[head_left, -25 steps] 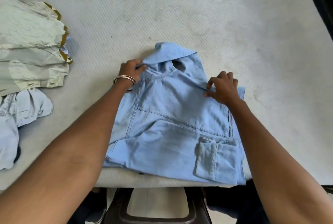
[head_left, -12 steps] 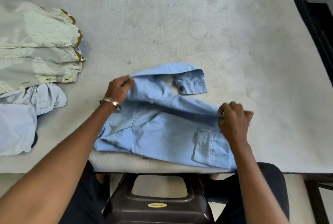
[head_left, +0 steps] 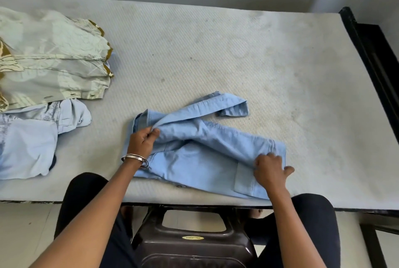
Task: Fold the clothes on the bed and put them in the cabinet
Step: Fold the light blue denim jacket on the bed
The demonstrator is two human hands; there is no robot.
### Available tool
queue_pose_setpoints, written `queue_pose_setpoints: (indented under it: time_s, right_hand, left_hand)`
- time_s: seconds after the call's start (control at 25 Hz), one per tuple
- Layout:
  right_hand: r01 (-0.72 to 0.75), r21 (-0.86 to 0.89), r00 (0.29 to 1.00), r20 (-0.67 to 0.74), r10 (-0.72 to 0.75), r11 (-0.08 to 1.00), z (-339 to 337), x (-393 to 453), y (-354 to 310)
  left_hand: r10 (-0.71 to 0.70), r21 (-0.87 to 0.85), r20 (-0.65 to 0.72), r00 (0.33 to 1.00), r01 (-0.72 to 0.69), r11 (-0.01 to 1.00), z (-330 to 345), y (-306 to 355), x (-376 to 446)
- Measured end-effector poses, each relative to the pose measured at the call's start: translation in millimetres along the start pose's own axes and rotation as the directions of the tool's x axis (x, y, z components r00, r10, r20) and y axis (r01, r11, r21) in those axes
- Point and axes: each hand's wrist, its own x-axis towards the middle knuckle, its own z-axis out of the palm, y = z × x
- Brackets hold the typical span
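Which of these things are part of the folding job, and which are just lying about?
Part of the job:
- light blue denim shirt, pinched by the left hand and right hand
- pale green patterned garment
- pale blue crumpled garment
- white textured mattress

Just there:
- dark brown plastic stool
- silver bangle

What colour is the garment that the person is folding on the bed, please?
Light blue, like pale denim; the garment shows in the head view.
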Motion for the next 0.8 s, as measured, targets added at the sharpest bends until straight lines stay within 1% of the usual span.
queue_pose_setpoints:
  time_s: [0.04,0.08,0.12,0.16,0.2,0.24,0.28,0.32,0.36,0.44,0.48,0.52,0.56,0.64,0.72,0.76,0.8]
  right_hand:
    - [-0.015,-0.082,0.98,0.197,0.03,0.997,-7.8,1.5,-3.5]
    - [-0.017,-0.117,0.959,0.278,0.049,0.993,-14.5,6.5,-8.3]
    - [0.007,-0.069,0.973,0.23,0.009,0.998,-21.3,13.7,-18.2]
    - [0.053,0.041,0.995,0.085,-0.057,0.998,-29.3,22.7,-30.9]
    - [0.116,0.178,0.99,-0.104,-0.098,0.977,-35.6,34.9,-45.6]
    - [0.2,0.259,0.961,-0.241,-0.138,0.945,-39.4,48.2,-60.8]
    - [0.282,0.273,0.929,-0.316,-0.191,0.92,-38.3,61.6,-73.0]
    - [0.33,0.226,0.913,-0.323,-0.249,0.917,-34.0,77.1,-82.5]
    - [0.341,0.153,0.916,-0.276,-0.291,0.928,-24.2,94.5,-90.8]
    - [0.322,0.012,0.933,-0.174,-0.315,0.947,-11.1,117.6,-97.9]
    - [0.328,-0.015,0.931,-0.167,-0.326,0.945,-6.7,126.8,-102.9]
    - [0.341,-0.01,0.922,-0.193,-0.336,0.94,-6.8,133.7,-106.1]
    - [0.357,0.008,0.912,-0.221,-0.346,0.934,-9.7,138.3,-109.9]
    - [0.415,-0.01,0.882,-0.24,-0.405,0.91,-16.1,145.4,-115.1]
    - [0.482,-0.048,0.853,-0.205,-0.481,0.875,-18.2,153.0,-114.2]
    - [0.489,-0.033,0.855,-0.178,-0.487,0.871,-19.2,155.0,-113.0]
    - [0.488,-0.006,0.862,-0.153,-0.483,0.873,-19.4,157.1,-111.5]
  left_hand:
    - [0.013,0.158,0.082,0.997,-0.026,0.987,-1.1,-6.4,2.4]
    - [0.025,0.338,0.169,0.985,-0.082,0.938,-2.6,-15.7,4.5]
    - [0.021,0.461,0.223,0.975,-0.125,0.879,-5.5,-24.5,6.5]
    - [0.007,0.521,0.254,0.967,-0.143,0.841,-7.3,-29.0,7.9]
    - [-0.01,0.548,0.276,0.961,-0.149,0.823,-7.5,-28.7,8.1]
    - [-0.018,0.575,0.299,0.954,-0.165,0.801,-6.8,-26.5,8.1]
    - [-0.006,0.606,0.344,0.939,-0.218,0.765,-5.7,-24.6,9.4]
    - [0.022,0.634,0.393,0.919,-0.288,0.718,-5.1,-22.6,10.1]
    - [0.05,0.654,0.434,0.899,-0.353,0.669,-6.4,-22.2,11.2]
    - [0.123,0.65,0.504,0.855,-0.469,0.598,-10.0,-22.3,17.0]
    - [0.153,0.636,0.536,0.83,-0.516,0.573,-13.6,-24.6,21.8]
    - [0.172,0.629,0.573,0.801,-0.564,0.535,-15.2,-25.9,27.4]
    - [0.162,0.628,0.613,0.773,-0.601,0.495,-17.5,-26.1,34.3]
    - [0.036,0.656,0.673,0.739,-0.619,0.431,-22.2,-23.3,52.8]
    - [-0.106,0.69,0.699,0.707,-0.629,0.359,-26.5,-17.4,72.3]
    - [-0.154,0.697,0.707,0.69,-0.642,0.319,-26.8,-14.2,79.9]
    - [-0.173,0.7,0.709,0.683,-0.654,0.287,-26.1,-12.4,86.0]
